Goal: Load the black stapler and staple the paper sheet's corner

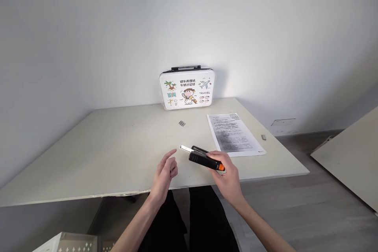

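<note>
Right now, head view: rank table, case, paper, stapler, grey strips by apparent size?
Largest to smallest:
1. Table
2. Case
3. Paper
4. Stapler, partly covered by the right hand
5. Grey strips, taken as a group

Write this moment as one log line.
right hand: holds stapler, metal rail out; left hand: near rail; table: grey strips, printed sheet, case

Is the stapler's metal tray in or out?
Out: the metal tray juts past the end of the black stapler, toward the left hand.
</note>
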